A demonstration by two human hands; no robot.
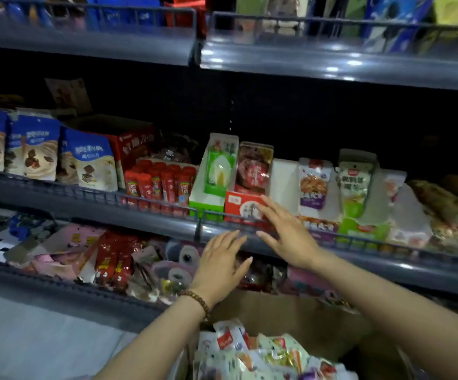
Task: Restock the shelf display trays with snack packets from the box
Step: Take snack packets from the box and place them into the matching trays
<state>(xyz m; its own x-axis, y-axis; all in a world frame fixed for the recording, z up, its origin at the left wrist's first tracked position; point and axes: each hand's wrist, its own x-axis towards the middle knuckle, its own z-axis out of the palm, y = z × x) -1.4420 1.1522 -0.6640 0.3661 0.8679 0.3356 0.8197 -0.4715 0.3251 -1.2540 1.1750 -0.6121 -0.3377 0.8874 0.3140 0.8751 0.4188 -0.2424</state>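
Note:
A brown cardboard box [291,316] stands at the bottom centre, holding several mixed snack packets [252,355]. On the middle shelf stand display trays side by side: a green-and-white tray [207,200], a red tray [243,205], an empty white tray [284,182], a purple tray [319,229] and a green tray [359,229]. My right hand [288,234] is spread flat in front of the red tray, at the shelf's wire rail. My left hand [221,260] hovers lower, fingers apart, in front of the shelf edge. Neither hand holds anything.
Blue-and-white pouches [88,160] and red tubes [162,182] fill the middle shelf's left side. The lower shelf [57,286] carries loose pink and red packets. An upper shelf [332,64] overhangs. Brown wrapped goods [447,204] lie at far right.

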